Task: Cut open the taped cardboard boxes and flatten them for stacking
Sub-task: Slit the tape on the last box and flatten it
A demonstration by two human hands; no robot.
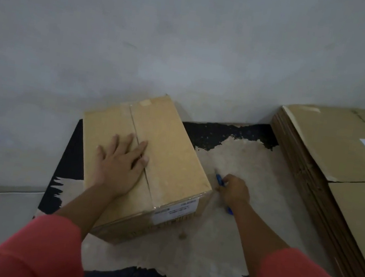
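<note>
Light is dim, flat and grey-toned, with only faint, soft-edged shadows. The right hand [235, 190] gripping the blue cutter [219, 180] is slightly motion-smeared. Beyond the grip the wall [190, 44] looks grainy; right of it, the cardboard stack [332, 146] bows with wide-angle distortion.

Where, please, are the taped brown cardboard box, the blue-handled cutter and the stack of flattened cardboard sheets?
taped brown cardboard box [174, 151]: head view, right top flap.
blue-handled cutter [219, 180]: head view, blue upper end.
stack of flattened cardboard sheets [331, 148]: head view, top sheet.
</note>
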